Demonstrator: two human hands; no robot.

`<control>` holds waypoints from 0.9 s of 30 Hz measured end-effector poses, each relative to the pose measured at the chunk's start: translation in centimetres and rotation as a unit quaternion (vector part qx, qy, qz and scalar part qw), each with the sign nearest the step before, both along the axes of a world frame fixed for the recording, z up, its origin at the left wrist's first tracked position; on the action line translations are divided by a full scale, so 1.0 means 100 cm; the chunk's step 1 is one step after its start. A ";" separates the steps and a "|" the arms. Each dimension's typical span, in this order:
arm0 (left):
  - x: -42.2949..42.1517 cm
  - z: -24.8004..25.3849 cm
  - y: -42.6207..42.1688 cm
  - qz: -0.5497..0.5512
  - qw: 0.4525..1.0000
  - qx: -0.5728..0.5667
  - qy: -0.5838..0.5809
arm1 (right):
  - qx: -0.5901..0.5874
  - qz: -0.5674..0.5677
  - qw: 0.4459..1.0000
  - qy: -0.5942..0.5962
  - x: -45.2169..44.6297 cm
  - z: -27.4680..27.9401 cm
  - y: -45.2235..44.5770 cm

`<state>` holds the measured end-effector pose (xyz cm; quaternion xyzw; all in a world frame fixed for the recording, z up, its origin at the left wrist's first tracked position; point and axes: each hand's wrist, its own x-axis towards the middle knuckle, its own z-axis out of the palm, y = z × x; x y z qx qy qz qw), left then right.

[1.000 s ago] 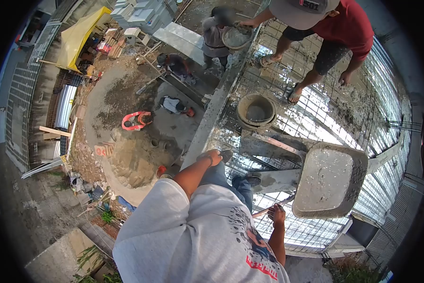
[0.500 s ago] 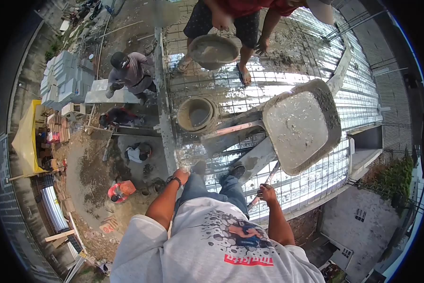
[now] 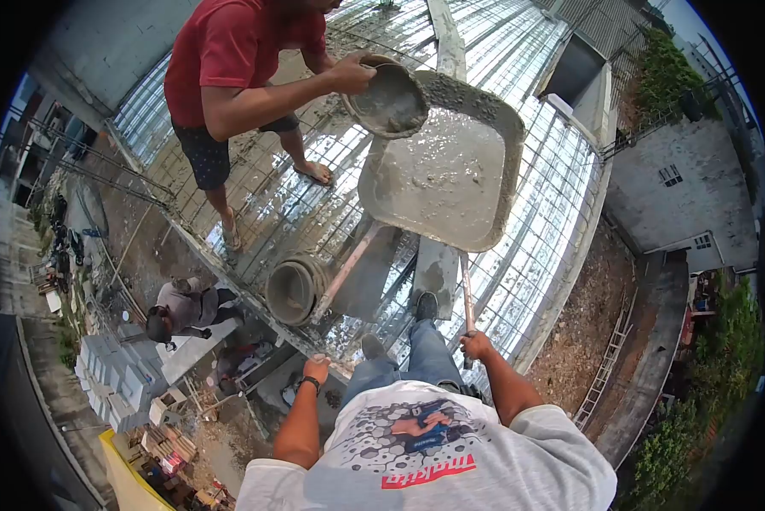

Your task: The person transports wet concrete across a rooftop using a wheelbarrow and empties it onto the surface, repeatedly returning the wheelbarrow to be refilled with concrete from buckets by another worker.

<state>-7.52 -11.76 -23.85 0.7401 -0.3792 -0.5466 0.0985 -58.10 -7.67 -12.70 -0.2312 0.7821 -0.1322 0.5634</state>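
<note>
My right hand is closed around the right handle of a wheelbarrow. The wheelbarrow's tray holds wet grey concrete. My left hand, a dark band at its wrist, is held low near the deck's edge with fingers curled. It sits apart from the left handle, and whatever it holds, if anything, is hidden. Over the tray's far left corner, a person in a red shirt tips a mortar-coated bucket, gripping its rim.
Stacked buckets stand left of the left handle. A plank runs under the wheelbarrow across a rebar grid on shiny metal decking. The deck edge drops at left, where another person works below. A ladder lies down at right.
The person in red has raised the bucket and tipped it over the tray. My view has turned, so the wheelbarrow appears further left. My right hand stays on the handle.
</note>
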 end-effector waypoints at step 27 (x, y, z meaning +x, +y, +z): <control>-0.028 0.057 -0.017 -0.075 0.996 0.043 0.034 | -0.003 -0.094 0.994 -0.048 -0.006 -0.071 0.062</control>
